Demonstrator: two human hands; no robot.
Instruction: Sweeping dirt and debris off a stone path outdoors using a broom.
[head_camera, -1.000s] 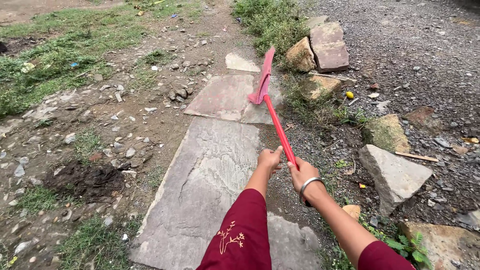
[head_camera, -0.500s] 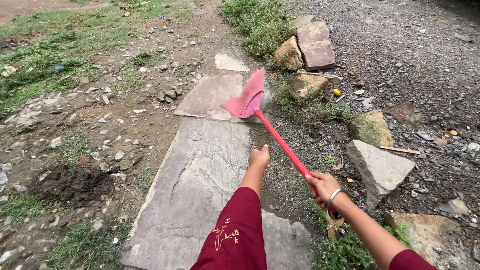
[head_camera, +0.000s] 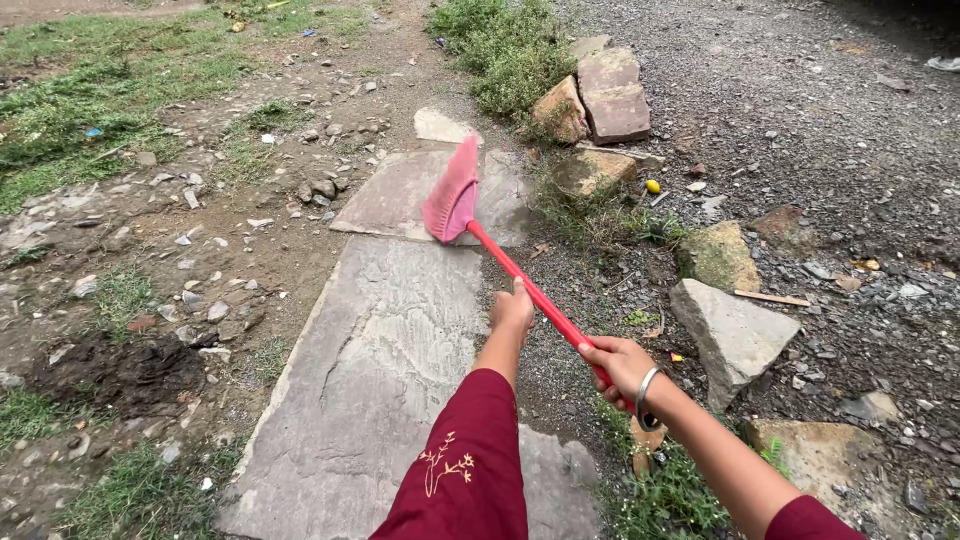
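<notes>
Outdoors, we grip a red broom (head_camera: 500, 256) with our right hand (head_camera: 618, 366) closed low on its handle, left hand (head_camera: 514, 312) barely touching, bristles on the far stone slab (head_camera: 400, 195); that loose hold could let it twist.

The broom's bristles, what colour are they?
Pink, on the broom with a red handle, seen clearly in the head view.

PLACE: I see an outdoor yard path | SIGNS: flat stone slabs (head_camera: 390, 340), gravel (head_camera: 800, 110), grass patches (head_camera: 120, 80), loose rocks (head_camera: 735, 330)
</notes>
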